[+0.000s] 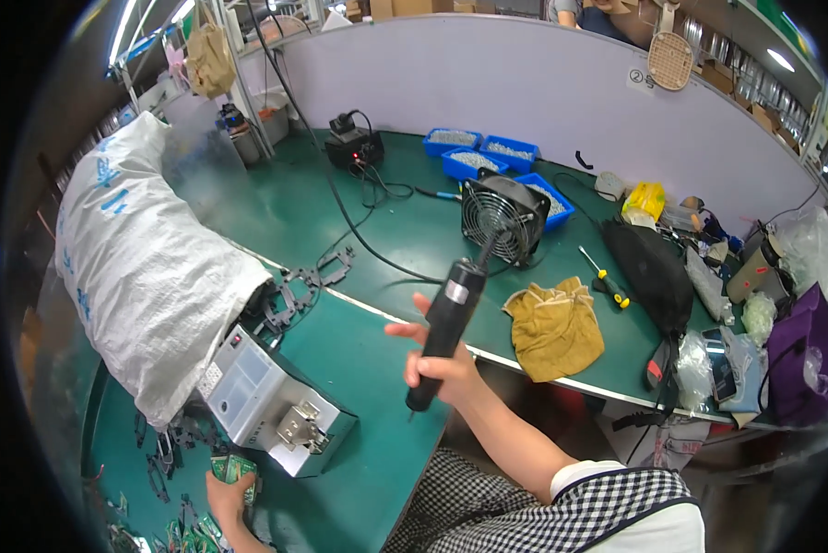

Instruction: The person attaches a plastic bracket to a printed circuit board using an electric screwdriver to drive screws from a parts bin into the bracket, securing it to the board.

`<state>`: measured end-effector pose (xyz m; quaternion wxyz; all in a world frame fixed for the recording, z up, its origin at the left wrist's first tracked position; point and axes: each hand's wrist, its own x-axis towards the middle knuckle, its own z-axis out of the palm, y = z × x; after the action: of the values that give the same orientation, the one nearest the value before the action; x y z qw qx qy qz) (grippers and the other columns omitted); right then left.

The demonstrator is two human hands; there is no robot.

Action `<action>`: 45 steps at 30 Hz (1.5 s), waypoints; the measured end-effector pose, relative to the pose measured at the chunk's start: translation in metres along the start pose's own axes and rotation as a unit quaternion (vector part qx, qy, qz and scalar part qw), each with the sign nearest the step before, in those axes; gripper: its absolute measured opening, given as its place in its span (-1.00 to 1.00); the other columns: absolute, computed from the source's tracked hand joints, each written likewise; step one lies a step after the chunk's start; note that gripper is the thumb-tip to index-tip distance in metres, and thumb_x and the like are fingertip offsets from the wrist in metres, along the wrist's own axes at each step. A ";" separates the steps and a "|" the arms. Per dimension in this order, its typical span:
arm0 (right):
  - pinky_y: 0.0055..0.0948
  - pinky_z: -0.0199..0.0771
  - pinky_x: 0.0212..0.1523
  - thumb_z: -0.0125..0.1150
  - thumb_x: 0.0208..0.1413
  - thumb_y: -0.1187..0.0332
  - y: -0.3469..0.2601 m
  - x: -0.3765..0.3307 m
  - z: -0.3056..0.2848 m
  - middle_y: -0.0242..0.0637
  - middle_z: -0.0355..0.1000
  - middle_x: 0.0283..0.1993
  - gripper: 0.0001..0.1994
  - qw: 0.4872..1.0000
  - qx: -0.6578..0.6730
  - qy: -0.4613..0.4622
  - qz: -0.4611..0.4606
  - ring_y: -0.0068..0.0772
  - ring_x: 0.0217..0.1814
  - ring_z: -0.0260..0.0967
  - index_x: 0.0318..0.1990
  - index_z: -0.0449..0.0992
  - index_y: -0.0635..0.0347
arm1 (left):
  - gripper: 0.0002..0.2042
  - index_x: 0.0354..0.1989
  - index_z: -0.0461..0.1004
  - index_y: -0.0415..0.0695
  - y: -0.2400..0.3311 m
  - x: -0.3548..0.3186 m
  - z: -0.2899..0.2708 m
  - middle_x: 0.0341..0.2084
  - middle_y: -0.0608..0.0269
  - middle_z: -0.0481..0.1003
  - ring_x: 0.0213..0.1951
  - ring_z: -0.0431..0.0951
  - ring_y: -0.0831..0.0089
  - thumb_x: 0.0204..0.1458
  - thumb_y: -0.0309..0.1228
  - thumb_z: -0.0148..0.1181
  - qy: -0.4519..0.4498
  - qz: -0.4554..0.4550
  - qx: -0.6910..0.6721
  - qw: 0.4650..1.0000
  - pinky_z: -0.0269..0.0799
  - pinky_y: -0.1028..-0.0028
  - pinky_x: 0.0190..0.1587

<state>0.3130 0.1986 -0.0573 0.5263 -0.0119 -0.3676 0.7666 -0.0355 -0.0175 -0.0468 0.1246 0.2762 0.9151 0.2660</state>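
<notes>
My right hand (443, 367) holds a black electric screwdriver (453, 318) above the bench edge. Its bit points down, and some of my fingers are stretched away from the handle. At the lower left, my left hand (227, 498) is closed on green circuit boards (239, 468). Close to that hand stands a grey metal box (276, 405) with a metal fitting on its front. More green boards (188, 536) lie in a pile nearer to me. Black plastic frames (160, 461) are scattered beside the left hand.
A big white woven sack (147, 267) lies at the left, with more black frames (294, 293) by its mouth. Blue trays (452, 140) of small parts and a fan (503, 218) stand toward the back. Brown cloth gloves (554, 329), a yellow-handled screwdriver (606, 279) and bags lie to the right.
</notes>
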 end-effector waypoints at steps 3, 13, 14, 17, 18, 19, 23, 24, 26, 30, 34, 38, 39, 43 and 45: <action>-0.48 0.39 -0.41 0.08 -0.23 0.51 0.006 0.020 -0.008 0.01 0.20 0.05 -0.20 0.997 -0.035 0.072 0.008 -0.46 -0.52 0.34 0.25 -0.10 -0.16 | -0.42 -0.19 0.29 -0.30 -0.009 0.006 0.004 -0.33 0.02 0.42 -0.31 0.42 0.21 -0.52 -0.45 0.37 -0.003 0.024 -0.033 0.999 0.29 0.39 -0.16; -0.49 0.40 -0.42 0.13 -0.27 0.52 0.013 0.011 -0.008 0.01 0.27 -0.03 -0.18 0.996 -0.039 0.077 0.004 -0.46 -0.53 0.37 0.24 -0.08 -0.09 | -0.39 -0.15 0.27 -0.31 -0.005 0.003 0.004 -0.33 0.07 0.41 -0.31 0.41 0.25 -0.52 -0.53 0.36 -0.008 0.028 -0.075 0.997 0.28 0.40 -0.14; -0.49 0.40 -0.43 0.13 -0.27 0.52 0.011 0.011 -0.007 0.01 0.28 -0.05 -0.18 0.996 -0.039 0.076 -0.002 -0.45 -0.54 0.37 0.24 -0.08 -0.07 | -0.39 -0.15 0.27 -0.31 -0.005 0.002 0.004 -0.32 0.06 0.41 -0.30 0.40 0.25 -0.53 -0.53 0.37 -0.009 0.022 -0.079 0.997 0.28 0.40 -0.14; -0.48 0.40 -0.44 0.13 -0.27 0.53 0.007 0.018 0.004 -0.01 0.30 -0.09 -0.19 0.994 -0.076 0.082 -0.023 -0.44 -0.54 0.37 0.24 -0.09 -0.03 | -0.37 -0.15 0.26 -0.32 -0.013 0.006 0.007 -0.31 0.04 0.40 -0.29 0.40 0.24 -0.54 -0.51 0.38 0.013 0.052 -0.057 0.997 0.27 0.41 -0.13; -0.48 0.40 -0.45 0.12 -0.26 0.53 0.007 0.022 0.008 -0.02 0.33 -0.14 -0.19 0.990 -0.093 0.100 -0.034 -0.44 -0.55 0.36 0.24 -0.10 0.01 | -0.37 -0.15 0.26 -0.32 -0.019 0.011 0.010 -0.31 0.04 0.40 -0.29 0.40 0.24 -0.54 -0.51 0.38 0.010 0.055 -0.059 0.997 0.27 0.41 -0.13; -0.49 0.39 -0.47 0.10 -0.25 0.54 0.009 0.027 0.016 -0.04 0.35 -0.19 -0.19 0.984 -0.118 0.128 -0.033 -0.44 -0.56 0.35 0.24 -0.13 0.04 | -0.37 -0.15 0.26 -0.33 -0.026 0.014 0.011 -0.31 0.03 0.40 -0.28 0.39 0.23 -0.54 -0.50 0.38 0.014 0.049 -0.067 0.996 0.27 0.40 -0.13; -0.50 0.38 -0.48 0.09 -0.27 0.53 0.017 0.033 0.024 -0.04 0.37 -0.21 -0.17 0.981 -0.124 0.147 0.009 -0.45 -0.57 0.34 0.25 -0.14 0.06 | -0.37 -0.16 0.26 -0.34 -0.022 0.011 0.008 -0.31 0.01 0.40 -0.28 0.40 0.21 -0.55 -0.47 0.38 0.001 0.039 -0.047 0.998 0.27 0.40 -0.13; -0.50 0.38 -0.48 0.09 -0.27 0.53 0.019 0.027 0.022 -0.04 0.37 -0.21 -0.17 0.979 -0.136 0.149 0.010 -0.45 -0.57 0.34 0.25 -0.15 0.06 | -0.39 -0.17 0.27 -0.34 -0.014 0.007 0.006 -0.32 0.01 0.40 -0.29 0.40 0.22 -0.53 -0.47 0.36 0.000 0.027 -0.035 0.999 0.27 0.41 -0.13; -0.50 0.38 -0.48 0.08 -0.28 0.54 0.021 0.022 0.019 -0.04 0.39 -0.22 -0.16 0.978 -0.147 0.150 0.014 -0.45 -0.57 0.34 0.26 -0.16 0.08 | -0.39 -0.18 0.27 -0.34 -0.017 0.009 0.006 -0.32 0.02 0.40 -0.29 0.40 0.22 -0.53 -0.47 0.36 0.001 0.026 -0.049 0.998 0.27 0.41 -0.13; -0.50 0.38 -0.49 0.08 -0.28 0.54 0.019 0.023 0.013 -0.04 0.38 -0.21 -0.16 0.978 -0.139 0.154 0.016 -0.45 -0.58 0.34 0.26 -0.16 0.08 | -0.38 -0.15 0.26 -0.34 0.000 0.002 0.005 -0.31 0.01 0.39 -0.28 0.40 0.22 -0.53 -0.48 0.36 -0.001 0.027 -0.048 0.998 0.26 0.42 -0.12; -0.49 0.38 -0.48 0.08 -0.29 0.54 0.016 0.023 0.012 -0.04 0.38 -0.20 -0.16 0.979 -0.131 0.154 0.015 -0.45 -0.57 0.34 0.26 -0.15 0.08 | -0.35 -0.11 0.25 -0.36 -0.016 0.010 0.009 -0.27 -0.02 0.39 -0.23 0.39 0.20 -0.52 -0.49 0.36 0.006 0.038 -0.056 0.998 0.25 0.43 -0.09; -0.50 0.38 -0.47 0.08 -0.28 0.53 0.014 0.024 0.013 -0.05 0.38 -0.19 -0.17 0.981 -0.119 0.151 0.012 -0.45 -0.57 0.33 0.25 -0.16 0.10 | -0.35 -0.12 0.25 -0.36 -0.031 0.013 0.013 -0.28 -0.01 0.40 -0.26 0.41 0.21 -0.52 -0.49 0.36 0.041 0.042 -0.032 0.998 0.27 0.41 -0.12; -0.50 0.38 -0.47 0.08 -0.28 0.53 0.014 0.026 0.013 -0.05 0.38 -0.19 -0.17 0.981 -0.121 0.153 0.010 -0.45 -0.57 0.33 0.25 -0.16 0.10 | -0.38 -0.15 0.27 -0.34 -0.030 0.013 0.011 -0.31 0.03 0.42 -0.32 0.43 0.24 -0.52 -0.48 0.35 0.062 0.041 -0.040 0.996 0.31 0.40 -0.17; -0.49 0.38 -0.48 0.06 -0.25 0.52 0.017 0.038 0.009 -0.06 0.38 -0.19 -0.19 0.981 -0.121 0.149 0.003 -0.46 -0.57 0.33 0.25 -0.15 0.11 | -0.40 -0.17 0.27 -0.34 -0.015 0.011 0.007 -0.33 0.05 0.41 -0.34 0.42 0.25 -0.53 -0.49 0.35 -0.009 0.031 -0.046 0.998 0.31 0.41 -0.18; -0.49 0.38 -0.48 0.06 -0.25 0.54 0.020 0.039 0.007 -0.06 0.38 -0.20 -0.19 0.980 -0.127 0.153 0.004 -0.46 -0.57 0.34 0.25 -0.15 0.11 | -0.40 -0.17 0.27 -0.34 -0.018 0.012 0.008 -0.34 0.05 0.41 -0.34 0.42 0.26 -0.53 -0.50 0.35 0.006 0.043 -0.044 0.998 0.32 0.41 -0.18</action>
<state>0.2775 0.2229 -0.0495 0.5679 -0.1973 -0.3767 0.7048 -0.0500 -0.0202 -0.0639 0.1197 0.3076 0.8908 0.3124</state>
